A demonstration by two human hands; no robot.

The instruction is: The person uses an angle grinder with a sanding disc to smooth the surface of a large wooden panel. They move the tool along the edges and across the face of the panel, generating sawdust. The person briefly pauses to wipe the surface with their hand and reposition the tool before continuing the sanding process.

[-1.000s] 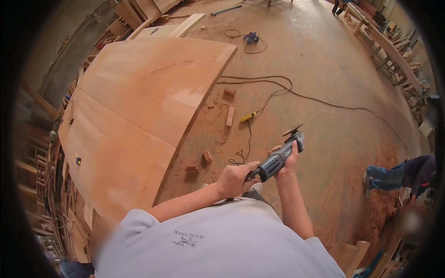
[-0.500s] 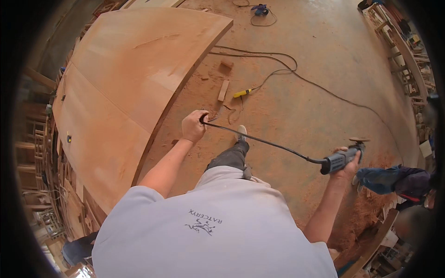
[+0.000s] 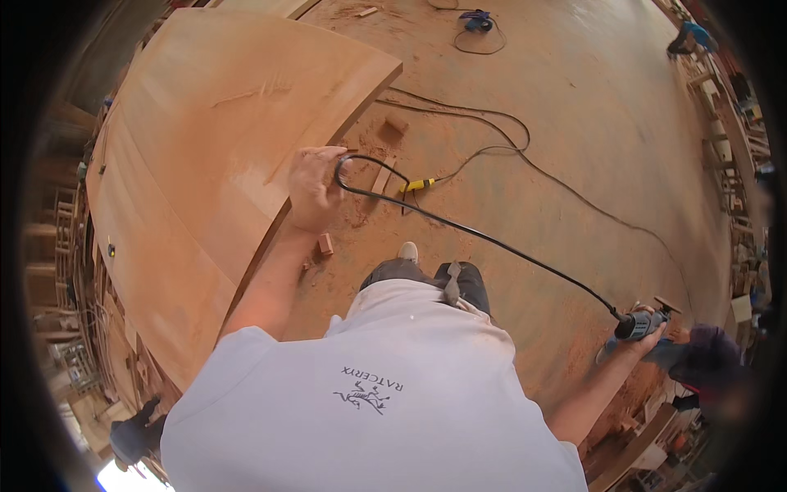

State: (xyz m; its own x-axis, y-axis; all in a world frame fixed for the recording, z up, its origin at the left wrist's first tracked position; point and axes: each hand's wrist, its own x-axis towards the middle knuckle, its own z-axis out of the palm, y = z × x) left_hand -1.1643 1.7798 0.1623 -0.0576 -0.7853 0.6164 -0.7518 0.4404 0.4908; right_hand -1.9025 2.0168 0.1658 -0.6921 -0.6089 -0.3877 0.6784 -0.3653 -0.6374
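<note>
In my right hand (image 3: 652,338), out at the right, is a grey angle grinder (image 3: 635,325) with a flat round disc (image 3: 668,305) at its far end. Its black power cord (image 3: 492,239) runs leftward through the air and curls into a loop beside my left hand (image 3: 314,190). The fingers of that hand are stretched out and somewhat blurred, and the loop touches or passes close to them. Below the loop, the cord meets a yellow connector (image 3: 418,185) on the floor. Left of my left hand lies a large curved wooden panel (image 3: 188,139), its edge just behind my wrist.
Wood blocks (image 3: 325,244) and reddish sawdust lie along the panel's edge. An extension cable (image 3: 574,195) snakes across the floor (image 3: 574,123). A blue power tool (image 3: 475,20) sits farther off. A person (image 3: 713,353) is close at the right, another (image 3: 135,435) at lower left.
My left hand has moved up and left, its fingers loosening from around the cord, which now loops beside them. The grinder has moved down and right in my right hand. My legs have shifted.
</note>
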